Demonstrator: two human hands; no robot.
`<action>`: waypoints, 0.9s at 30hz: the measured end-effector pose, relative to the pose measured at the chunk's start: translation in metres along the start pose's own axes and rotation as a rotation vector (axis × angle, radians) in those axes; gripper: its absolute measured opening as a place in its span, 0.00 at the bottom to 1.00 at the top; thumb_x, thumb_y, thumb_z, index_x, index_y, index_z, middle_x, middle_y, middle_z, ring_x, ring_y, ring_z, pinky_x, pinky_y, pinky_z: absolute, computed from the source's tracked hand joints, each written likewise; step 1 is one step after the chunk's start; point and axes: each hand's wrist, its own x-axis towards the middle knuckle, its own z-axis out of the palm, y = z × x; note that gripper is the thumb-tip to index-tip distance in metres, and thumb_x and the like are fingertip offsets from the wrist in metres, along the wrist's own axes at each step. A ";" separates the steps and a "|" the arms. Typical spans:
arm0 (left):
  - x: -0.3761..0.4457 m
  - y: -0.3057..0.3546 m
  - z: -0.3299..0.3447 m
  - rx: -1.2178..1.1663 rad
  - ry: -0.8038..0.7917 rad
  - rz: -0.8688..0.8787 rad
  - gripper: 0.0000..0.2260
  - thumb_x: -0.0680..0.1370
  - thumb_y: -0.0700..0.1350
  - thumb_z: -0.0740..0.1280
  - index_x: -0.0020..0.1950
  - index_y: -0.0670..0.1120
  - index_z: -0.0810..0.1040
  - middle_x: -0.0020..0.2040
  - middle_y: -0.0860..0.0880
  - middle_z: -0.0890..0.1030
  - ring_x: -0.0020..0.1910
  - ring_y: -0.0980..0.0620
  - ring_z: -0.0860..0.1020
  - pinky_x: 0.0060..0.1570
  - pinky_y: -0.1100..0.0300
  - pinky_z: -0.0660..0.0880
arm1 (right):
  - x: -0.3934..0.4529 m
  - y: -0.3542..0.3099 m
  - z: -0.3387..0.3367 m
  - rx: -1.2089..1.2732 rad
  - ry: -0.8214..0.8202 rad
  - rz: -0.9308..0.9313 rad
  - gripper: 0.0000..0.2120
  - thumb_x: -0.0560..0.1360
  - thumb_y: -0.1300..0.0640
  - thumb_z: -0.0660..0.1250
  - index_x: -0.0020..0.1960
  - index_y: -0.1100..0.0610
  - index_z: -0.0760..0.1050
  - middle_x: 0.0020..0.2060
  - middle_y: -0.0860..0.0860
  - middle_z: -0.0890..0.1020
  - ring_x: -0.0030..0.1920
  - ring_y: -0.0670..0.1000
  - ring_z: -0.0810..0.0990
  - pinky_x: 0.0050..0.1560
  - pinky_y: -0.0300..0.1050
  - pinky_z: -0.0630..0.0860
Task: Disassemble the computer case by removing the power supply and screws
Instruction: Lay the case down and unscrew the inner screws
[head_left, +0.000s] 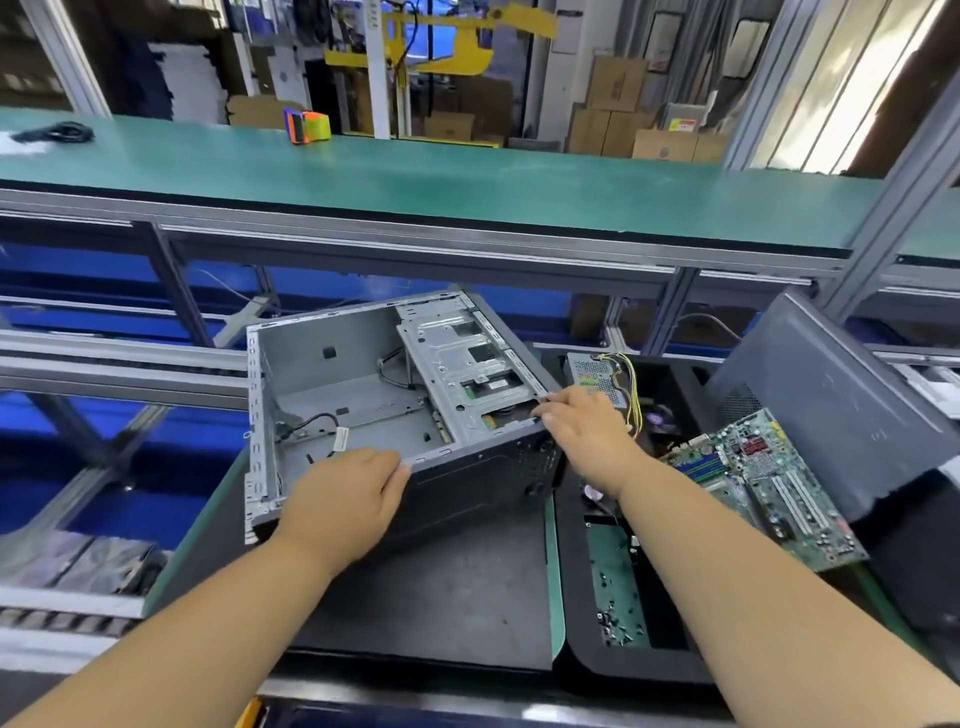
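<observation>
An open grey computer case (337, 384) lies on its side on a black mat, tilted, its interior facing up and mostly bare apart from a drive cage and loose cables. My left hand (343, 499) grips the case's near top edge. My right hand (582, 431) holds the case's right corner beside the drive cage. A silver power supply (595, 376) with yellow wires lies outside the case, just right of it, in a black tray. Several loose screws (615, 618) lie in a compartment of that tray.
A green motherboard (763, 478) leans at the right against a grey case side panel (826, 395). Behind runs a green conveyor bench (467, 176) with an orange tape dispenser (307, 126). Roller rails and blue bins lie to the left.
</observation>
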 end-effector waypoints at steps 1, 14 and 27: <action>-0.001 -0.004 0.000 0.006 0.023 0.040 0.20 0.81 0.57 0.50 0.41 0.49 0.76 0.35 0.52 0.78 0.35 0.47 0.77 0.32 0.56 0.70 | -0.007 -0.001 -0.001 -0.016 0.005 0.001 0.18 0.84 0.50 0.51 0.66 0.48 0.76 0.63 0.49 0.71 0.60 0.55 0.64 0.63 0.53 0.63; 0.017 -0.092 -0.012 -0.179 -0.085 -0.078 0.10 0.75 0.59 0.63 0.42 0.60 0.83 0.38 0.60 0.82 0.40 0.53 0.80 0.40 0.57 0.76 | -0.050 -0.043 -0.004 -0.007 -0.046 -0.094 0.18 0.84 0.47 0.52 0.68 0.45 0.75 0.53 0.47 0.71 0.54 0.51 0.66 0.60 0.52 0.66; 0.051 -0.020 -0.008 -0.411 -0.022 -0.208 0.18 0.78 0.49 0.68 0.67 0.48 0.75 0.63 0.48 0.75 0.64 0.48 0.71 0.67 0.51 0.67 | -0.009 0.063 0.046 0.483 -0.178 0.494 0.18 0.81 0.61 0.57 0.69 0.59 0.73 0.59 0.57 0.81 0.56 0.59 0.79 0.55 0.49 0.74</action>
